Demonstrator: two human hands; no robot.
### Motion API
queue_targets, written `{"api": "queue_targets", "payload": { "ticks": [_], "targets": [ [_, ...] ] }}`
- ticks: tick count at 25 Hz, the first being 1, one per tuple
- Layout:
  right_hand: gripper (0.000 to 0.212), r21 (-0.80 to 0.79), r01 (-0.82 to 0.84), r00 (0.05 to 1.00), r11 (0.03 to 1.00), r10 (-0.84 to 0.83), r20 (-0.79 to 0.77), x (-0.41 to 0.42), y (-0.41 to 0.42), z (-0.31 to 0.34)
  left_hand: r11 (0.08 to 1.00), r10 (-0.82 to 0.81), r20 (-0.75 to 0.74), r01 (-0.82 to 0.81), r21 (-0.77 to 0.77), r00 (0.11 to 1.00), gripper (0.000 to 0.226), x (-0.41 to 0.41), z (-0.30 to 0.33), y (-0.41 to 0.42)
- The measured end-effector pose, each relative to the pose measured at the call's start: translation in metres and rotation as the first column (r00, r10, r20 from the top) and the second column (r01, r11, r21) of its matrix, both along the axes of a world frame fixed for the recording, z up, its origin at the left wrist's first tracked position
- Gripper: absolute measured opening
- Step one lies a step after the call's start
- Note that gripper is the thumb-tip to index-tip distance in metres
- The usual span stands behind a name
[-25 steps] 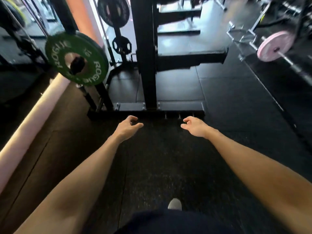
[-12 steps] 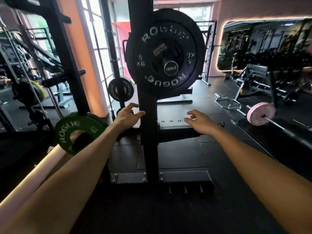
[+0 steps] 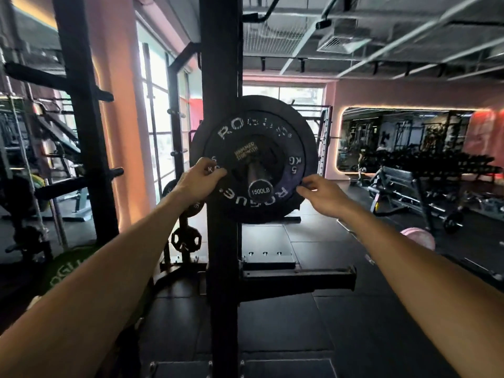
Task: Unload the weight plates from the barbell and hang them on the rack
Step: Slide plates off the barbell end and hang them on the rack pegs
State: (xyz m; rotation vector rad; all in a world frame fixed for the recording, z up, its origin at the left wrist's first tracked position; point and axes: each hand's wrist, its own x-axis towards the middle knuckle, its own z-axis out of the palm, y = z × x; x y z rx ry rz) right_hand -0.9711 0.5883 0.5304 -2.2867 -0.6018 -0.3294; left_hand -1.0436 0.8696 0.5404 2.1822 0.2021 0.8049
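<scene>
Both of the person's arms reach out toward the end of the barbell, which sits in the black rack with its sleeve pointing back at them, the end cap reading 1500LB. A black 5 kg plate lettered ROGUE is the outermost on the sleeve, with a larger black plate behind it. The left hand grips the small plate's left edge, fingers curled over the rim. The right hand pinches its lower right edge, though the fingertips blur against the dark rubber, so the hold may be only light. Low on the left, a green plate hangs behind the left forearm. A pink plate lies beyond the right forearm.
</scene>
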Motion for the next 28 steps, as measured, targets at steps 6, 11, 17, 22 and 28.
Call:
{"api": "queue_targets", "payload": {
  "ticks": [6,11,17,22,28],
  "targets": [
    [0.041,-0.004,-0.006,0.997,1.0,0.006,0.079,0.047,0.005,0.042,0.999,0.032,0.007,-0.032,0.017,0.999,0.036,0.047,0.023,0.005],
    [0.04,-0.046,0.005,0.991,0.999,0.002,0.135,0.08,0.034,0.06,0.997,0.051,-0.029,-0.05,0.051,0.998,0.036,0.1,0.022,0.023],
    [0.036,-0.138,-0.009,0.993,0.99,0.025,0.115,0.128,0.085,0.049,0.997,0.008,-0.14,0.003,0.077,0.99,0.036,0.155,0.007,0.043],
    [0.043,-0.15,-0.053,0.998,0.987,0.06,0.037,0.153,0.11,0.025,0.965,-0.209,-0.122,0.184,-0.186,0.97,0.028,0.184,-0.021,0.035],
    [0.023,-0.027,-0.067,0.998,0.997,0.067,0.001,0.159,0.115,0.003,0.873,-0.31,0.003,0.285,-0.397,0.951,0.028,0.191,-0.021,0.017]
  ]
}}
